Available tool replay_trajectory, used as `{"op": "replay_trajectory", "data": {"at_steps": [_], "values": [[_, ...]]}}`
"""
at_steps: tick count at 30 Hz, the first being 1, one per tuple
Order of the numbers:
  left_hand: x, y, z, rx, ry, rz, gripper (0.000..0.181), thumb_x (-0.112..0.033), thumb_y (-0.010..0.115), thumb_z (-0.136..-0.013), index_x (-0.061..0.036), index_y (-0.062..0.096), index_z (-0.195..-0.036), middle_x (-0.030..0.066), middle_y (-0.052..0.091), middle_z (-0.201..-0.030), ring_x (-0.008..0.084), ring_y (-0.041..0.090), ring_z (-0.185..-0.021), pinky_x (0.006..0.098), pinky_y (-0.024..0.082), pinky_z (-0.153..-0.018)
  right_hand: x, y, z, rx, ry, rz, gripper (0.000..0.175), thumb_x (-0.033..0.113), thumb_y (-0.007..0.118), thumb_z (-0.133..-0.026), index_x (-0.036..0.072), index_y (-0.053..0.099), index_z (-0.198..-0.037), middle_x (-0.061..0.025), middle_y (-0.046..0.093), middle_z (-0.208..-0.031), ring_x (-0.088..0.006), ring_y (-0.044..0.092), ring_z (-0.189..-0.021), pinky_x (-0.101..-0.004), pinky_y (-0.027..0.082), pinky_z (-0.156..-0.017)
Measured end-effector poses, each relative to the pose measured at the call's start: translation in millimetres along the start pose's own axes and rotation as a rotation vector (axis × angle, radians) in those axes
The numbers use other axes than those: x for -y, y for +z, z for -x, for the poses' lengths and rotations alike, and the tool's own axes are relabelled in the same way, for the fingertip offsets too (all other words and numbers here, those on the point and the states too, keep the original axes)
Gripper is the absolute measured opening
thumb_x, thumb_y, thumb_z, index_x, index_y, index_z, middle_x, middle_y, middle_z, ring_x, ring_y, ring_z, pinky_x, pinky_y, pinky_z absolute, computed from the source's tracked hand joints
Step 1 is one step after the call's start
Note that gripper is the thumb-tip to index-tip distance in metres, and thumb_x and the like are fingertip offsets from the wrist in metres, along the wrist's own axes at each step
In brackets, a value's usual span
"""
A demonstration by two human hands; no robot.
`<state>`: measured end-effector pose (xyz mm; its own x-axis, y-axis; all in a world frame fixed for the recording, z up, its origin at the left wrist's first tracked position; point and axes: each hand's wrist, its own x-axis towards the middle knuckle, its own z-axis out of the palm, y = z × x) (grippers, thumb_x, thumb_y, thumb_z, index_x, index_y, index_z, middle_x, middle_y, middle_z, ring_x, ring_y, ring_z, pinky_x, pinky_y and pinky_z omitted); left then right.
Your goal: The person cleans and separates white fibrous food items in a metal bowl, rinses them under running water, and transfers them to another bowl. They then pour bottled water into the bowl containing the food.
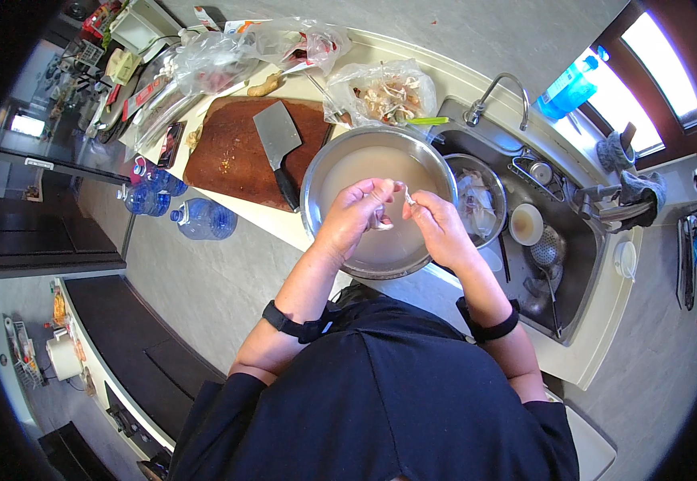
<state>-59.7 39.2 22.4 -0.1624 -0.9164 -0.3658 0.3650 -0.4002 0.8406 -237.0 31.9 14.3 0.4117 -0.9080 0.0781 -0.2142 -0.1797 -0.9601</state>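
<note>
Above a large steel basin (378, 264) of cloudy water, my left hand (357, 213) and my right hand (435, 225) both grip a small, pale, limp piece of food (407, 193), perhaps meat or skin. Part of it hangs below my left fingers; its exact kind cannot be told. Right of the basin, a smaller steel bowl (477, 201) with pale pieces stands in the sink. Behind the basin, a clear plastic bag (387, 96) holds pale and brownish scraps, with a green stalk (428, 121) beside it. A cleaver (278, 135) lies on the wooden cutting board (234, 144) at the left.
In the sink (586, 282) are a white bowl (526, 224) and a skimmer ladle (547, 249), under a curved faucet (505, 78). A ginger root (264, 85), a phone (170, 144) and plastic bags (210, 60) lie around the board. Large blue water bottles (204, 219) stand below the counter.
</note>
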Motion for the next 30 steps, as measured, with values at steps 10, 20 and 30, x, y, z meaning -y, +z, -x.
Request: {"op": "replay_trajectory", "data": {"at_steps": [10,20,30], "values": [[1,10,1,-0.094,0.033,-0.009,0.018,-0.023,0.067,-0.087,-0.0061,0.066,-0.094,-0.0012,0.061,-0.072,0.0057,0.048,-0.053,0.0185,0.036,-0.049,-2,7,-1,0.042,0.071,-0.104,0.02,0.012,0.046,-0.085,-0.002,0.059,-0.091,-0.0145,0.061,-0.085,-0.0252,0.059,-0.08,-0.0343,0.046,-0.075],[-3,7,6,-0.13,0.184,-0.278,0.021,-0.022,0.063,-0.09,-0.0051,0.069,-0.099,0.0005,0.063,-0.073,0.0056,0.049,-0.056,0.0191,0.039,-0.051,6,5,-7,0.152,0.085,-0.424,0.027,0.02,0.04,-0.088,-0.001,0.058,-0.086,-0.0063,0.059,-0.085,-0.0151,0.053,-0.084,-0.0282,0.041,-0.08],[-11,7,9,-0.045,0.05,0.263,0.015,-0.017,0.054,-0.095,-0.0043,0.062,-0.096,0.0028,0.061,-0.085,0.0048,0.046,-0.058,0.0195,0.041,-0.05,13,14,-17,0.132,0.165,-0.334,0.025,0.017,0.043,-0.093,0.001,0.057,-0.081,-0.001,0.052,-0.074,-0.0094,0.046,-0.07,-0.0253,0.039,-0.065]]}}
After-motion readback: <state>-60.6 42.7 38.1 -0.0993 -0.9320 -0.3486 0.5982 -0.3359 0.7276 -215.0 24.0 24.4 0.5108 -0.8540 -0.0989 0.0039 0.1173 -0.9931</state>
